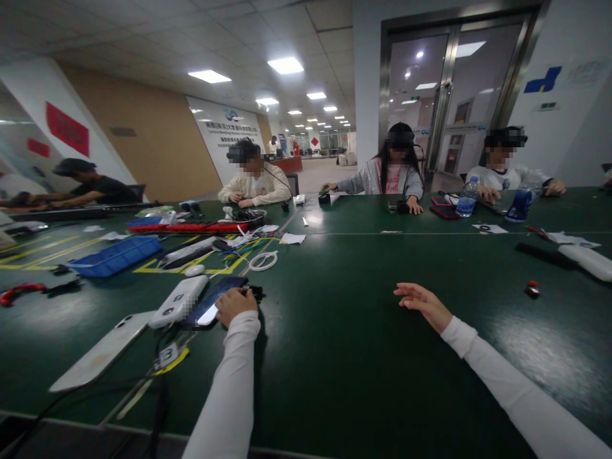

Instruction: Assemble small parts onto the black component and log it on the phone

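My left hand is palm down with bent fingers at a small black object; its kind I cannot make out, and the fingers partly hide it. Under and beside that hand lies a dark blue flat item with a white patch at its near edge. A white power-bank-like device sits just left of it, and a white phone lies nearer to me. My right hand holds nothing, its fingers stretched out and apart over the green table.
A blue tray, a coiled white cable and several papers lie on the left. A small red-and-black object sits at right, with a long white device beyond. Bottles stand across, where several people sit.
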### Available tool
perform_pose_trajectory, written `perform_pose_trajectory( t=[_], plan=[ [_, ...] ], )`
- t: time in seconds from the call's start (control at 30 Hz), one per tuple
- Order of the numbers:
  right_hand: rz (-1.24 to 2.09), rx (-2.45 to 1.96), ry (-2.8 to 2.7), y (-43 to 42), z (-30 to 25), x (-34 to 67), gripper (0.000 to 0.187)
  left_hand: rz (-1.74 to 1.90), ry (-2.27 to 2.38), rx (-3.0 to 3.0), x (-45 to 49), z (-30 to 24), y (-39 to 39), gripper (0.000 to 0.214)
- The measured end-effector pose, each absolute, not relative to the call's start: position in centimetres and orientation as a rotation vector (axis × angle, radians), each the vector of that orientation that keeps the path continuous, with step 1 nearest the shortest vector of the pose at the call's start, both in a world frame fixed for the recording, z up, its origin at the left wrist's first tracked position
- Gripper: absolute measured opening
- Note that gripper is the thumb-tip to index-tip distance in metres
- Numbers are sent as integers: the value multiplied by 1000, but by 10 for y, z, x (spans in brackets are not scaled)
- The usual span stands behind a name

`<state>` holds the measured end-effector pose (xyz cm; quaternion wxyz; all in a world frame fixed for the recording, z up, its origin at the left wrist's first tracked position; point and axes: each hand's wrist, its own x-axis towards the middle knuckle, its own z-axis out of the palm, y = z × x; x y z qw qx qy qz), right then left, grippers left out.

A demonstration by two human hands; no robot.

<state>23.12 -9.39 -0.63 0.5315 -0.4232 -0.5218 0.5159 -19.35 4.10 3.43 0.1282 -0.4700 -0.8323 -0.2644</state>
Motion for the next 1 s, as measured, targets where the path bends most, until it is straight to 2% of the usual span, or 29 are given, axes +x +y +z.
perform_pose_trajectory(
  t=[1.0],
  plan=[
    [1259,-995,-1236,-92,-11,233,41,-739,-2388,-1381,-200,32,48,28]
  ],
)
